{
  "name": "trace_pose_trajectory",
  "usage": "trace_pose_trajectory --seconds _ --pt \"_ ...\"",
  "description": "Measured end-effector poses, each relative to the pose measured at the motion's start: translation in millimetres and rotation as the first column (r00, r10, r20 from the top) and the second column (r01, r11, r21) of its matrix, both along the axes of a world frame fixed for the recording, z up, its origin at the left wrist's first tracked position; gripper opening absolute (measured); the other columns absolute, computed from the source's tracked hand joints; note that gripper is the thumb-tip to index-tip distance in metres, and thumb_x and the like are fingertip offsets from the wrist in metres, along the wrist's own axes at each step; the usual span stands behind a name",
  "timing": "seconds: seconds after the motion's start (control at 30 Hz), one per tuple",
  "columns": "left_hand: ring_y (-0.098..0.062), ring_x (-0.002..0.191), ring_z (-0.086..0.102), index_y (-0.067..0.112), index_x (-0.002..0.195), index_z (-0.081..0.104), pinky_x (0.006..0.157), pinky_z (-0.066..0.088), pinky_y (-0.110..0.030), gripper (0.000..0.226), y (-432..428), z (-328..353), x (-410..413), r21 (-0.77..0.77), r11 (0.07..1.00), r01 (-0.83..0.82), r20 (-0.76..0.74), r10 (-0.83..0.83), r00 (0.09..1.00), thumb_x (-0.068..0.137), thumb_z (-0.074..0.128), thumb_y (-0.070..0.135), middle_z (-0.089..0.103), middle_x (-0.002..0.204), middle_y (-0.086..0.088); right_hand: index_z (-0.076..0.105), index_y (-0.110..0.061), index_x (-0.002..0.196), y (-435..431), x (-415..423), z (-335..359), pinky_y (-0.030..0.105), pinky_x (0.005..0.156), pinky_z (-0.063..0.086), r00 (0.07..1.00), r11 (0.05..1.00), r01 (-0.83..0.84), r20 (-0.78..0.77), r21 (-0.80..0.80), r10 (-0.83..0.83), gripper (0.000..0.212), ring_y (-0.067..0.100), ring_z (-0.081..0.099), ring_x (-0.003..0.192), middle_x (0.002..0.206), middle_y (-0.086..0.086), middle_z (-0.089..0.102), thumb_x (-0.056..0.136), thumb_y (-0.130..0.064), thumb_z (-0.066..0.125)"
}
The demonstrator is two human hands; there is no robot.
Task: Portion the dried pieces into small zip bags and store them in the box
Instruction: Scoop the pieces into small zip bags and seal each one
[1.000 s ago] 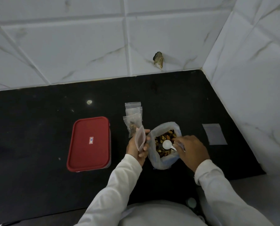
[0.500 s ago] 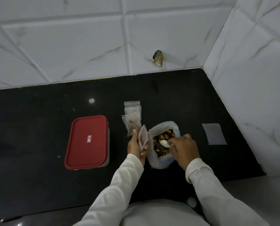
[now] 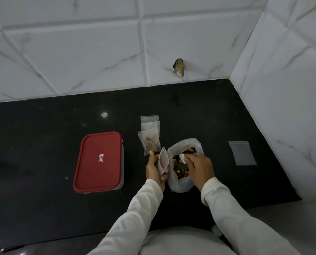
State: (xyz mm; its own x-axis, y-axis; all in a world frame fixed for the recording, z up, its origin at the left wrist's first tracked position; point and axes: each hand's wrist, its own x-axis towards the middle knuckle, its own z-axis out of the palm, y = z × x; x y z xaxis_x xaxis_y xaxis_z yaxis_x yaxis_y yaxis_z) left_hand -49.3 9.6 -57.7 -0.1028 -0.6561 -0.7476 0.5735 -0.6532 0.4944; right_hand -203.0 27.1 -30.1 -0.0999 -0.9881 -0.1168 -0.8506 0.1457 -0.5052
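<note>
Head view: my right fingers (image 3: pixel 190 158) grasp the spoon (image 3: pixel 182 156), now sunk deeper among the pieces (image 3: pixel 177 167) in the sack (image 3: pixel 175 185). My left fingers (image 3: pixel 164 176) pinch a zip bag (image 3: pixel 163 160) beside it. I judge a scoop is loading; the box (image 3: pixel 99 161) is lidded.

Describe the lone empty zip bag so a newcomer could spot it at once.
Start at the black countertop, on the side by the right-hand tiled wall. The empty zip bag lies flat there, right of the open bag of dried pieces. Unlike the overlapping zip bags left of that bag, it lies alone.
</note>
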Motion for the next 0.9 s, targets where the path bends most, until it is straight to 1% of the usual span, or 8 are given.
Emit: trace_pose_trajectory --seconds 0.1,0.3,0.4,0.47,0.57,0.67,0.77,0.9 --pt "-0.011 0.043 0.045 0.011 0.105 0.067 0.032 0.027 -0.019 0.053 -0.5 -2.2 -2.6 -0.011 1.0 -0.003 -0.005 0.003 1.0 0.096 0.046 0.059 0.057 0.063 -0.003 0.07 -0.006 0.11 6.4 3.2 -5.0 0.034 0.09 0.049 0.997 0.998 0.011 0.081 -0.063 -0.006 0.022 0.025 0.062 0.102 0.108 0.013 0.067 0.097 -0.014 0.055" --pt "-0.01 0.04 0.042 0.012 0.09 0.069 0.033 0.024 -0.019 0.052 -1.5 1.0 -4.6 -0.008 1.0 -0.02 -0.015 0.02 1.0 0.098 0.044 0.057 0.054 0.06 -0.002 0.071 -0.009 0.107 18.4 9.9 -12.9 0.038 0.094 0.049 0.966 1.0 0.019 0.258 -0.011 -0.016 0.019 0.02 0.064 0.096 0.102 0.008 0.069 0.095 -0.013 0.058" --pt "-0.01 0.04 0.04 0.013 0.081 0.068 0.034 0.022 -0.019 0.053 -2.5 -0.4 -3.9 -0.007 0.999 -0.038 -0.032 0.037 0.999 0.099 0.043 0.056 0.052 0.061 -0.002 0.074 -0.013 0.101 16.6 10.9 -9.2 0.033 0.092 0.05 0.929 0.995 0.082 0.356 0.062 -0.099 0.016 0.014 0.067 0.087 0.089 0.001 0.072 0.094 -0.016 0.06" --pt "-0.01 0.041 0.04 0.014 0.077 0.067 0.033 0.023 -0.018 0.052 -2.9 -2.9 -2.5 -0.014 0.999 -0.047 -0.064 0.046 0.997 0.098 0.046 0.056 0.051 0.062 -0.002 0.075 -0.018 0.097 11.9 7.1 -3.5 0.027 0.088 0.051 0.893 0.98 0.107 0.417 0.17 -0.17 0.013 0.008 0.068 0.081 0.079 -0.005 0.072 0.092 -0.018 0.062" --pt "-0.01 0.039 0.04 0.012 0.082 0.065 0.03 0.024 -0.017 0.046 -1.9 -3.7 -0.8 -0.049 0.998 -0.035 -0.061 0.032 0.998 0.1 0.046 0.05 0.05 0.063 -0.003 0.076 -0.023 0.094 6.6 4.2 0.2 0.022 0.085 0.05 0.848 0.939 0.142 0.45 0.314 -0.279 0.012 0.004 0.068 0.077 0.077 -0.006 0.073 0.091 -0.021 0.065" --pt "-0.011 0.038 0.041 0.011 0.081 0.065 0.031 0.024 -0.018 0.049 -1.1 -1.6 -1.5 -0.068 0.998 -0.005 -0.013 0.004 1.0 0.101 0.044 0.05 0.051 0.061 -0.004 0.076 -0.027 0.09 5.3 9.8 -1.2 0.028 0.09 0.053 0.761 0.899 0.239 0.505 0.366 -0.408 0.011 0.006 0.07 0.079 0.075 -0.006 0.074 0.09 -0.022 0.067" --pt "-0.012 0.038 0.041 0.012 0.074 0.068 0.032 0.024 -0.019 0.056 -3.7 0.0 -2.2 -0.037 0.999 0.011 0.035 -0.01 0.999 0.1 0.043 0.055 0.054 0.057 -0.005 0.076 -0.028 0.087 2.2 8.2 -1.2 0.031 0.092 0.053 0.685 0.862 0.235 0.552 0.449 -0.475 0.01 0.009 0.071 0.083 0.08 -0.005 0.075 0.088 -0.021 0.069" --pt "-0.013 0.039 0.043 0.012 0.078 0.067 0.032 0.027 -0.018 0.05 -4.3 -1.5 -2.5 -0.046 0.998 0.043 0.064 -0.04 0.997 0.1 0.046 0.052 0.051 0.056 -0.004 0.077 -0.014 0.094 1.4 -1.4 4.2 0.032 0.092 0.055 0.469 0.798 0.236 0.654 0.555 -0.593 0.01 0.017 0.071 0.094 0.096 0.005 0.075 0.087 -0.012 0.07"
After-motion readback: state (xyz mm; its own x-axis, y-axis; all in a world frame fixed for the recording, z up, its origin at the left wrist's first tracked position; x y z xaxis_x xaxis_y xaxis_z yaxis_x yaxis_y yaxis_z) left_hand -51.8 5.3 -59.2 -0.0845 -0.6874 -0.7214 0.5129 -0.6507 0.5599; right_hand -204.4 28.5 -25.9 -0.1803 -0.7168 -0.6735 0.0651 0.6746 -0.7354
